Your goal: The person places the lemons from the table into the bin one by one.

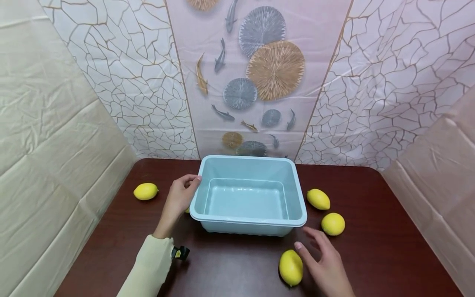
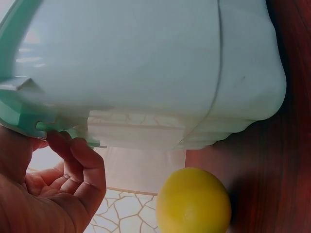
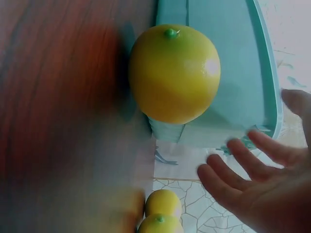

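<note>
A light blue plastic basin stands upright on the table with nothing inside it. My left hand pinches the basin's left rim between thumb and curled fingers; the left wrist view shows the fingers tucked under that rim. My right hand has its fingers spread, off the basin's near right corner, holding nothing. Just left of it lies a yellow lemon, which looms large in the right wrist view as a lemon in front of the basin wall.
Two more lemons lie right of the basin. Another lemon sits at the far left, and one beside the basin's left wall is mostly hidden behind my left hand. Patterned wall sheets enclose the dark brown table.
</note>
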Demonstrator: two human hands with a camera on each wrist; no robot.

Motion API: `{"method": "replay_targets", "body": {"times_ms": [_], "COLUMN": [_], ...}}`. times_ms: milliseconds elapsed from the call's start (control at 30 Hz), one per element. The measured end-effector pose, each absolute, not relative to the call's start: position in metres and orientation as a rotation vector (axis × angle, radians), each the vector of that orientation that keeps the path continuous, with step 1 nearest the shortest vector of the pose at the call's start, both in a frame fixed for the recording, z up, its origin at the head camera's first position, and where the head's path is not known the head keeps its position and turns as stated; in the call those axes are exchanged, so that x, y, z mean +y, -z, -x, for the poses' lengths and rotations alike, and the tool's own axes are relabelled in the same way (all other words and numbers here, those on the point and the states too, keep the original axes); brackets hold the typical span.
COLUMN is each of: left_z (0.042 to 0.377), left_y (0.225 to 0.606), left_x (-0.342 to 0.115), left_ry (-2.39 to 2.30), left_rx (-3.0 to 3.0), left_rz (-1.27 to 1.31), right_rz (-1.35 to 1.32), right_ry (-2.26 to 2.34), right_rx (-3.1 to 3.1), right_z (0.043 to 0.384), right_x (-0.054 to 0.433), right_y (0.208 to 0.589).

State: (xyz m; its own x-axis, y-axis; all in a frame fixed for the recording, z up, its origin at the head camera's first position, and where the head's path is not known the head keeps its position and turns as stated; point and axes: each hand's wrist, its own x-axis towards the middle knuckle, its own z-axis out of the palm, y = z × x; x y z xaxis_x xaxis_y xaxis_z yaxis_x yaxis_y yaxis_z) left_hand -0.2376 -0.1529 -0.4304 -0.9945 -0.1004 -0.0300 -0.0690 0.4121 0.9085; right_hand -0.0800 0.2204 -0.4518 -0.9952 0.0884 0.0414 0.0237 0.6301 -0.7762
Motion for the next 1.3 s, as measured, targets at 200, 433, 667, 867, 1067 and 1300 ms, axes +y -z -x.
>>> {"method": "replay_targets", "body": {"times_ms": [200, 433, 667, 867, 1067, 1300], "left_z": [0.239, 0.238, 0.235, 0.235, 0.234, 0.234], "left_y": [0.431, 0.433, 0.435, 0.435, 0.436, 0.435], "left_x": [-0.151, -0.149, -0.152, -0.154, -0.153, -0.150], "left_ry": [1.682, 1.688, 1.685, 1.686, 1.703, 1.710], "left_rx": [-2.623, -2.619, -2.600, -2.593, -2.570, -2.527], "left_rz": [-0.167, -0.178, -0.182, -0.193, -0.187, -0.160], "right_rz": [-0.035, -0.133, -0.078, -0.024, -0.065, -0.283], "right_ry": [-1.167, -1.057, -1.004, -1.052, -1.134, -1.082], "right_rx": [-3.013, -3.102, -3.160, -3.224, -3.216, -3.158], "right_z": [0.079, 0.069, 0.066, 0.071, 0.074, 0.073], "right_x": [0.224, 0.230, 0.224, 0.216, 0.214, 0.219], "right_y": [0.460, 0.472, 0.482, 0.483, 0.484, 0.488]}}
